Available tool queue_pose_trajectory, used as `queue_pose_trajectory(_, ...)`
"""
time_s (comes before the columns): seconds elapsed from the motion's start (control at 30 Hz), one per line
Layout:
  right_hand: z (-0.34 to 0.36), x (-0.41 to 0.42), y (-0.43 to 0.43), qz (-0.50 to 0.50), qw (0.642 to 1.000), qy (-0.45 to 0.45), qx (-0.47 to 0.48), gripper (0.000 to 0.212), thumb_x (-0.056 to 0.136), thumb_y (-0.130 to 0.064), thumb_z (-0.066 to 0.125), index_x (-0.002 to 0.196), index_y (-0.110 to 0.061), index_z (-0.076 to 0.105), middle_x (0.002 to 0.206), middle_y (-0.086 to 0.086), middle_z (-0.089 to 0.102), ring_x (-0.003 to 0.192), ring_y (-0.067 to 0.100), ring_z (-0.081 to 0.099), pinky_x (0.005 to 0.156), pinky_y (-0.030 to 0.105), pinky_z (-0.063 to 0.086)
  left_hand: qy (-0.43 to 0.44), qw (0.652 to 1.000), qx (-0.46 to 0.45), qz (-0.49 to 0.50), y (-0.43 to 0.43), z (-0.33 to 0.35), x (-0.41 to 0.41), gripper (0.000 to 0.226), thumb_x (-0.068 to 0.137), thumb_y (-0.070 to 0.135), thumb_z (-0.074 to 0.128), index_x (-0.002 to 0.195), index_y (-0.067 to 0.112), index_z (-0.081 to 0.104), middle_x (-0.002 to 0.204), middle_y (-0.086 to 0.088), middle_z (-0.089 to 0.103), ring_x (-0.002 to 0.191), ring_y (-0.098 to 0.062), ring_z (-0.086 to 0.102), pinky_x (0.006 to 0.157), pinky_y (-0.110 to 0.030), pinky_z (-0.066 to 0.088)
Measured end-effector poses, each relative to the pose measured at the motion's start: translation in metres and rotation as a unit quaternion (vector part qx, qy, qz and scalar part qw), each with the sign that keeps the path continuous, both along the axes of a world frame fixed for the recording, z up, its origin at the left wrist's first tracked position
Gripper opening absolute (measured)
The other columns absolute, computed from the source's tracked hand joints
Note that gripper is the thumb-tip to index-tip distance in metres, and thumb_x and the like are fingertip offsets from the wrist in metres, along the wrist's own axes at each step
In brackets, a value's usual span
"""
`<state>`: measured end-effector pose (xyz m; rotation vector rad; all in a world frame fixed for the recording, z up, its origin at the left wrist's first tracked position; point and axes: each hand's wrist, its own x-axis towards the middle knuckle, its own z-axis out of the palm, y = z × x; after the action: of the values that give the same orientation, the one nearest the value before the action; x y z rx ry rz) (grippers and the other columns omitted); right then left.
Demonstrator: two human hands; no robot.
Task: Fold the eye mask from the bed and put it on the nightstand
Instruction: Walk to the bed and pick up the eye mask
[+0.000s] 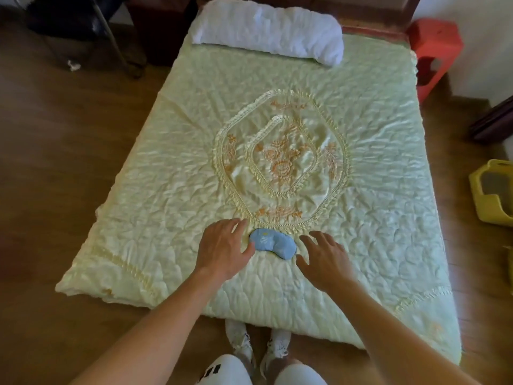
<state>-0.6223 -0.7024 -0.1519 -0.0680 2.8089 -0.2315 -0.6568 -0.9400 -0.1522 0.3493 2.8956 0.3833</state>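
Both hands are spread and empty: the left hand (pixel 222 250) rests its thumb against the near-left end of the small blue padded fabric eye mask (pixel 272 243), while the right hand (pixel 324 258) hovers just beside the other end, fingers splayed, touching nothing I can make out. The mask lies flat and unfolded on the pale green quilted satin bedspread (pixel 374 190), near the foot, long axis running left to right with the right end tipped slightly toward the person. This looks like the reach before folding (nothing gripped yet); next, each hand needs an end to bring them together.
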Motion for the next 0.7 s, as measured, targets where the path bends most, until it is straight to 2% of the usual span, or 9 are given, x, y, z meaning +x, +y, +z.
queue_pose_trajectory(0.17, -0.066, -0.016, 0.015, -0.012, 1.000, -0.011, -0.009, 0.052, 0.084, -0.041, 0.071, 0.129, -0.016, 0.064, 0.133, 0.014, 0.066, 0.122, 0.036, 0.061, 0.100, 0.052, 0.048, -0.015, 0.997, -0.020, -0.069, 0.018, -0.067, -0.019, 0.055, 0.079, 0.037, 0.066, 0.124, 0.007, 0.061, 0.119, -0.011, 0.070, 0.106, -0.029, 0.067, 0.089, -0.042, 0.053)
queue_pose_trajectory(0.33, -0.162, -0.029, 0.023, -0.017, 0.999, -0.032, -0.040, 0.056, 0.086, -0.039, 0.068, 0.135, -0.013, 0.057, 0.139, 0.016, 0.060, 0.128, 0.035, 0.056, 0.101, 0.049, 0.049, -0.031, 0.992, -0.035, -0.117, 0.036, -0.166, -0.031, 0.058, 0.077, 0.037, 0.069, 0.125, 0.005, 0.061, 0.122, -0.011, 0.068, 0.108, -0.028, 0.066, 0.091, -0.041, 0.053)
queue_pose_trajectory(0.47, -0.242, -0.034, 0.021, 0.007, 0.998, -0.037, -0.049, 0.063, 0.079, -0.035, 0.078, 0.134, -0.010, 0.060, 0.136, 0.017, 0.063, 0.123, 0.035, 0.061, 0.091, 0.048, 0.056, -0.038, 0.989, -0.024, -0.144, 0.049, -0.248, -0.038, 0.059, 0.077, 0.037, 0.059, 0.129, 0.009, 0.058, 0.130, -0.009, 0.062, 0.118, -0.027, 0.060, 0.096, -0.041, 0.051)
queue_pose_trajectory(0.6, -0.301, -0.043, 0.017, 0.029, 0.999, -0.019, -0.038, 0.075, 0.071, -0.030, 0.082, 0.138, -0.007, 0.056, 0.139, 0.016, 0.060, 0.127, 0.034, 0.059, 0.096, 0.047, 0.054, -0.039, 0.983, -0.050, -0.175, 0.053, -0.314, -0.048, 0.070, 0.079, 0.036, 0.061, 0.142, 0.009, 0.046, 0.149, -0.010, 0.047, 0.136, -0.028, 0.044, 0.108, -0.042, 0.042)
queue_pose_trajectory(0.7, -0.330, -0.047, 0.013, 0.035, 0.999, -0.006, -0.036, 0.080, 0.069, -0.022, 0.082, 0.140, -0.002, 0.052, 0.144, 0.020, 0.056, 0.133, 0.037, 0.054, 0.101, 0.050, 0.053, -0.015, 0.978, -0.057, -0.199, 0.057, -0.346, -0.057, 0.077, 0.078, 0.037, 0.063, 0.147, 0.012, 0.040, 0.156, -0.008, 0.040, 0.142, -0.028, 0.036, 0.114, -0.043, 0.033)
